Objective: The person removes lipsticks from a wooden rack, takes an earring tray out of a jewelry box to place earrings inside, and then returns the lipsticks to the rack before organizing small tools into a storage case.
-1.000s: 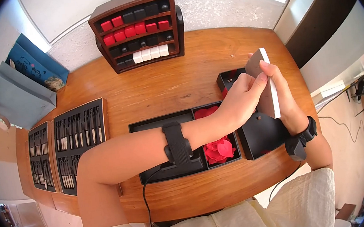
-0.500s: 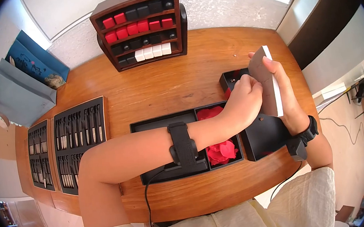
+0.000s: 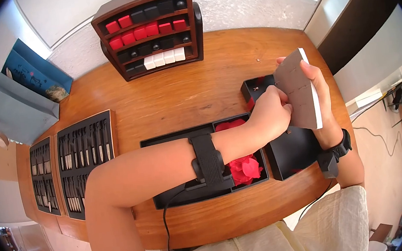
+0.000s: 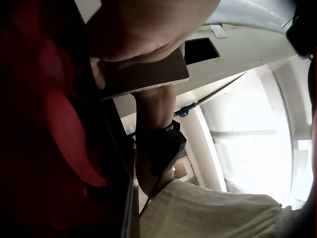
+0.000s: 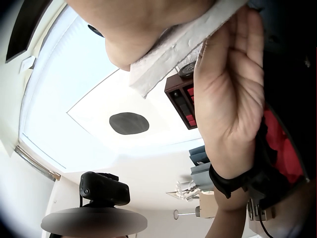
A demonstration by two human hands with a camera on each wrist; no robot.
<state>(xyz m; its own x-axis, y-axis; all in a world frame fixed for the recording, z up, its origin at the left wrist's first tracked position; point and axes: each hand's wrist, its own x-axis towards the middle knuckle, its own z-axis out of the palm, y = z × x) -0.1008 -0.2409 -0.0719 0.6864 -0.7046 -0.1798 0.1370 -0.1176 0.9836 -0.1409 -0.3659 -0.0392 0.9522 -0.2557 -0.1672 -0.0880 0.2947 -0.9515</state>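
Observation:
A flat grey-brown pad [image 3: 298, 93] with a thick white edge and short slits stands tilted over the right side of the table. My right hand [image 3: 322, 86] grips it from behind, its thumb over the near edge. At the pad's face, my left hand [image 3: 271, 113] works with curled fingers; I cannot tell whether they pinch something small. In the left wrist view the pad [image 4: 148, 77] lies below the left hand. Below the hands are a black lid or tray [image 3: 289, 153] and a small black box [image 3: 253, 88] holding a tiny shiny piece.
A long black box [image 3: 170, 202] with red petals [image 3: 245, 170] in one compartment lies under the left forearm. Cases of slim dark-and-light pieces [image 3: 83, 145] sit at left, near gift bags [image 3: 22, 105]. A wooden rack [image 3: 145, 33] of coloured blocks stands behind. Cables trail from both wrists.
The left thumb has come off the pad's edge, and its curled fingers are now at the pad's face. The right hand has turned the pad's face more toward the head view.

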